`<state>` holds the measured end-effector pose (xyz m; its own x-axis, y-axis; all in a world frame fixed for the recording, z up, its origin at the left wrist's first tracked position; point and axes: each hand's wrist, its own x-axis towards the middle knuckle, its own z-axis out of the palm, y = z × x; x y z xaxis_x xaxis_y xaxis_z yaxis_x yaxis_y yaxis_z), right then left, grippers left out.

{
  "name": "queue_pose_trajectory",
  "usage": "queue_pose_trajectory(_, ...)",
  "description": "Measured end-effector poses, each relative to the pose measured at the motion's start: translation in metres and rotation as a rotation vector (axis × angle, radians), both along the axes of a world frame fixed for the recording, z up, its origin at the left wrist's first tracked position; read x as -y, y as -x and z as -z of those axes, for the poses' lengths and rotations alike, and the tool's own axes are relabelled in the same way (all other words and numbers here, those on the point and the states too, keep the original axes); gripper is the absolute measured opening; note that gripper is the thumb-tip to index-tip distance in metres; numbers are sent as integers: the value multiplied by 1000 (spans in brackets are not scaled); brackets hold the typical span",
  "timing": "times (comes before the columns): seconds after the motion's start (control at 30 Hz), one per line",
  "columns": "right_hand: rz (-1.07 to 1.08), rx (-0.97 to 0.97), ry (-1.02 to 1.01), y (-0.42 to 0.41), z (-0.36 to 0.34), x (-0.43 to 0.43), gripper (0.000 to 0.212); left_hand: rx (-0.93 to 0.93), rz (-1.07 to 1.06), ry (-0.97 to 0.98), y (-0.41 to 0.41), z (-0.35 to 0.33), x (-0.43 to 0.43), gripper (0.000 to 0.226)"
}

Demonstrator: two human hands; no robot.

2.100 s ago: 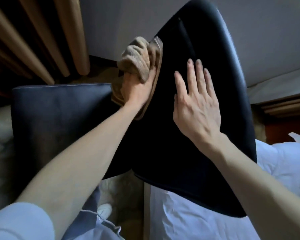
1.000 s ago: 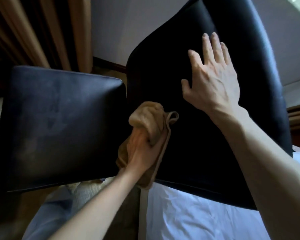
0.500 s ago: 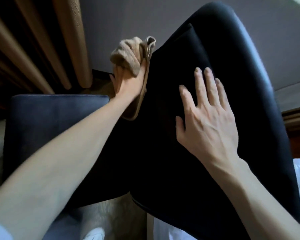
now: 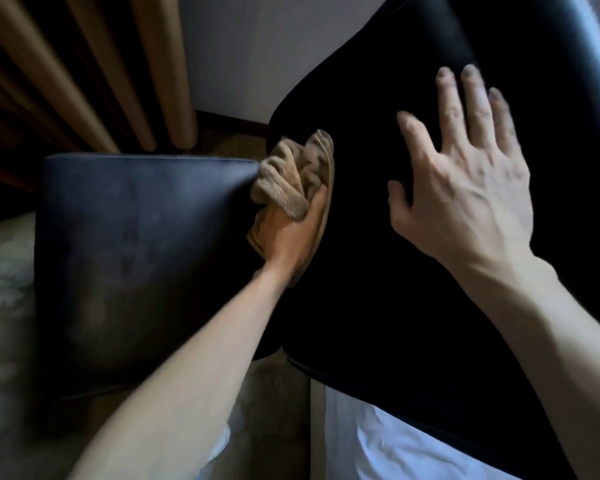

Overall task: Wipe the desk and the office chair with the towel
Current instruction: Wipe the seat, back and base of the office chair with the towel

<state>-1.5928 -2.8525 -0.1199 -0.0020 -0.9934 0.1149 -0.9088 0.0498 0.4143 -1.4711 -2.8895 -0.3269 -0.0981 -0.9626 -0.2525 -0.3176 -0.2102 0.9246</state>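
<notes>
Half a second ago the towel (image 4: 291,171) was high on the left edge of the chair's back (image 4: 395,323); it has since come down that edge and now sits low on it, just beside the far right corner of the seat (image 4: 136,254). A second ago it was lower again, near the back's bottom edge, so the stroke seems to run up and down this one edge. The right hand (image 4: 465,188) has stayed on the back throughout, shifting only a little.

The left hand (image 4: 288,233) has the towel bunched in its curled fingers and pushes it against the back's left edge; part of the cloth spills out above the knuckles. The right hand lies flat on the middle of the back, fingers straight and spread, grasping nothing; it seems to be steadying the chair.

As to progress, the chair is being wiped and the work is on the back's left edge. The seat looks dull and smudged, so it probably still needs the towel, though the dim light makes that uncertain. The desk is out of view, so whether it has been wiped cannot be told.

A curtain (image 4: 84,64) hangs beyond the seat's far edge; white bedding (image 4: 413,452) shows under the back's lower edge; patterned carpet (image 4: 4,289) lies left of the seat.
</notes>
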Motion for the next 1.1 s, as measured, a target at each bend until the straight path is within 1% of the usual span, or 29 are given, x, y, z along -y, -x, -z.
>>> queue_pose_trajectory(0.13,19,4,-3,-3,-1,-10,62,23,40,61,-25,-2,-82,55)
queue_pose_trajectory(0.2,12,4,-5,-6,-3,-12,62,18,44,46,-41,-6,-117,47)
queue_pose_trajectory(0.3,25,-13,-33,-10,-4,-13,61,31,83,0,-66,-6,-168,54)
queue_pose_trajectory(0.4,23,-62,-78,-17,-8,-15,57,-59,97,-81,-91,-7,-215,71)
queue_pose_trajectory(0.43,-2,-100,-103,-25,-6,-17,56,-80,81,-111,-97,-5,-227,70)
queue_pose_trajectory(0.47,-34,-133,-139,-35,-3,-20,56,-86,64,-149,-100,-3,-234,63)
queue_pose_trajectory(0.53,-106,-143,-272,-65,17,-30,60,-57,17,-231,-101,0,-245,53)
queue_pose_trajectory(0.57,-121,-129,-358,-79,31,-38,62,-34,-8,-246,-100,1,-249,53)
queue_pose_trajectory(0.6,-118,-117,-434,-90,46,-47,63,-7,-31,-234,-98,3,-251,60)
queue_pose_trajectory(0.67,-85,-149,-534,-98,73,-63,68,-1,-25,-226,-93,14,-252,84)
queue_pose_trajectory(0.73,-90,-225,-574,-89,86,-78,71,-112,4,-286,-85,24,-247,98)
queue_pose_trajectory(0.8,-105,-266,-571,-79,90,-82,73,-160,23,-273,-76,30,-227,97)
queue_pose_trajectory(0.87,-108,-273,-597,-76,89,-81,75,-133,24,-203,-64,35,-198,84)
queue_pose_trajectory(0.9,-106,-272,-608,-75,88,-79,75,-103,60,-187,-59,36,-182,80)
queue_pose_trajectory(1.0,-127,-222,-591,-70,85,-70,70,-92,186,-133,-47,38,-136,88)
queue_pose_trajectory(1.1,-129,-170,-577,-62,83,-57,67,-72,147,-144,-28,34,-81,88)
